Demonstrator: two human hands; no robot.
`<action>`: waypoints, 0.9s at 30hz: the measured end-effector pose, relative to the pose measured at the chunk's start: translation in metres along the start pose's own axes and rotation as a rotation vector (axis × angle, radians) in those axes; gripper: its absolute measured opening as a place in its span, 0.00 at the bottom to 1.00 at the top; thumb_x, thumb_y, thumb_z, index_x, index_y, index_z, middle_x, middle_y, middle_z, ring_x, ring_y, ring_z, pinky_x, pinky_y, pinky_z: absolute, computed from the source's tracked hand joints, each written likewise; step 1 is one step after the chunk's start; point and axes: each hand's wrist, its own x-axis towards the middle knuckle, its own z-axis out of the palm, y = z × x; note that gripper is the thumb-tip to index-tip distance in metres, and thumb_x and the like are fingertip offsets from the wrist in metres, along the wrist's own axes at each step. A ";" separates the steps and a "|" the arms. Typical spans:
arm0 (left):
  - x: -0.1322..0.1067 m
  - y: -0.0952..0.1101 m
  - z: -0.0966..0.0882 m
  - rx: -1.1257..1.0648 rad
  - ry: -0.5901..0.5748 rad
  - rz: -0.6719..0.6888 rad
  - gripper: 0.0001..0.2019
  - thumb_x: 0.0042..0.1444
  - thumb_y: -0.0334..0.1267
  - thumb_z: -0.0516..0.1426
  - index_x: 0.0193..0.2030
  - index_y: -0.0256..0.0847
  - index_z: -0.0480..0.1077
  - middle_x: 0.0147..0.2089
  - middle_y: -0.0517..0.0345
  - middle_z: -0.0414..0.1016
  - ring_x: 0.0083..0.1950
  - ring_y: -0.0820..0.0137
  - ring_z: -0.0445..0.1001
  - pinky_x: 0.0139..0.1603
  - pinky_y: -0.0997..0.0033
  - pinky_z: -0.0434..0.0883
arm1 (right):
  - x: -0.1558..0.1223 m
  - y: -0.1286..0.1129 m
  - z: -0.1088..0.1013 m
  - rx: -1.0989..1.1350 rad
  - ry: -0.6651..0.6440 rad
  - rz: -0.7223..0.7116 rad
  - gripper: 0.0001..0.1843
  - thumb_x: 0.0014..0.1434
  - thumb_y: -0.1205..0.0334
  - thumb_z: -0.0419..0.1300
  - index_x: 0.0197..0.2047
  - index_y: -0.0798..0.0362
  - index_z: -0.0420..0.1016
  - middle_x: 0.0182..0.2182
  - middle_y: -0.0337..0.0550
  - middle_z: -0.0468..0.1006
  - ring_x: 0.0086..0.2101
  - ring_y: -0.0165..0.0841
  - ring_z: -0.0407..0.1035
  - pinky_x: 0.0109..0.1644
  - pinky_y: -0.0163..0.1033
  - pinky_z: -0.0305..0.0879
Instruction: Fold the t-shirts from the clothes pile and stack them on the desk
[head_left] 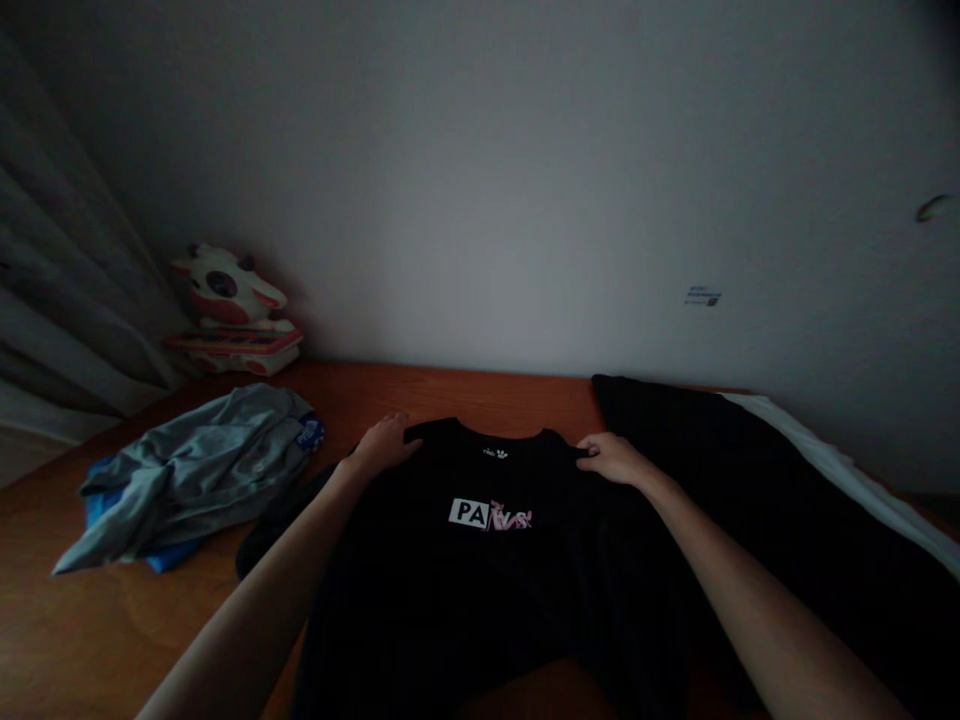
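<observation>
One black shirt point(450, 585) lies spread on the tabletop point(450, 385), its neckline point(495, 440) between my left fingers point(390, 424) and my right fingers point(592, 442). The right ones pinch it; the left ones touch it, thumb apart, but in this dimness I can't tell whether they grip. Grey clothing point(225, 445) lies left of my left fingers, dark clothing point(720, 450) right of my right.

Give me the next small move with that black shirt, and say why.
I'd probably ease the black shirt gently taut by its shoulders: the left hand and right hand are already there, and its lower edge looks uneven, with table showing beneath.
</observation>
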 end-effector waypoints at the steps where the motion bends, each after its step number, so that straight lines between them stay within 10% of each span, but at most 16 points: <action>1: 0.005 -0.001 -0.001 -0.024 -0.001 -0.015 0.19 0.51 0.40 0.63 0.49 0.37 0.77 0.48 0.41 0.82 0.52 0.52 0.79 0.53 0.61 0.72 | 0.001 -0.002 -0.002 -0.006 0.046 -0.012 0.06 0.49 0.67 0.67 0.33 0.49 0.80 0.29 0.40 0.81 0.33 0.35 0.76 0.39 0.36 0.69; 4: 0.008 -0.003 -0.011 -0.058 0.062 -0.013 0.10 0.55 0.38 0.59 0.43 0.41 0.77 0.44 0.47 0.82 0.47 0.57 0.80 0.49 0.64 0.73 | 0.001 -0.008 -0.013 -0.012 0.271 -0.061 0.07 0.54 0.67 0.60 0.37 0.49 0.77 0.37 0.44 0.78 0.40 0.38 0.73 0.48 0.42 0.68; 9: -0.026 -0.024 -0.024 -0.287 0.526 0.150 0.12 0.60 0.41 0.53 0.46 0.41 0.73 0.48 0.49 0.73 0.49 0.61 0.76 0.52 0.62 0.75 | -0.024 -0.008 -0.033 -0.093 0.725 -0.383 0.06 0.52 0.70 0.57 0.31 0.48 0.70 0.40 0.47 0.74 0.44 0.43 0.70 0.53 0.50 0.66; 14: -0.069 -0.046 -0.025 -0.127 0.280 0.374 0.08 0.53 0.38 0.56 0.38 0.44 0.75 0.45 0.52 0.72 0.45 0.61 0.75 0.51 0.60 0.74 | -0.066 -0.002 -0.029 -0.194 0.335 -0.461 0.18 0.51 0.73 0.54 0.43 0.48 0.73 0.38 0.42 0.75 0.38 0.37 0.73 0.45 0.42 0.70; 20: -0.102 -0.038 -0.038 -0.215 0.112 0.188 0.14 0.62 0.46 0.51 0.47 0.45 0.72 0.36 0.54 0.76 0.38 0.61 0.78 0.45 0.58 0.75 | -0.093 -0.010 -0.027 -0.218 0.158 -0.261 0.11 0.57 0.64 0.57 0.42 0.45 0.79 0.38 0.46 0.78 0.42 0.43 0.75 0.50 0.47 0.71; 24: -0.088 -0.027 -0.038 -0.660 -0.290 -0.064 0.14 0.61 0.50 0.52 0.46 0.44 0.64 0.26 0.60 0.78 0.26 0.62 0.79 0.30 0.63 0.76 | -0.081 -0.014 -0.036 0.327 -0.264 0.169 0.13 0.64 0.60 0.52 0.49 0.48 0.73 0.30 0.44 0.82 0.32 0.39 0.79 0.39 0.42 0.75; 27: -0.049 -0.013 -0.038 -0.923 -0.205 -0.171 0.12 0.59 0.47 0.57 0.43 0.42 0.64 0.31 0.57 0.81 0.34 0.62 0.82 0.37 0.63 0.79 | -0.048 -0.019 -0.042 0.582 -0.236 0.194 0.14 0.64 0.63 0.52 0.51 0.49 0.71 0.38 0.47 0.84 0.39 0.36 0.80 0.43 0.40 0.76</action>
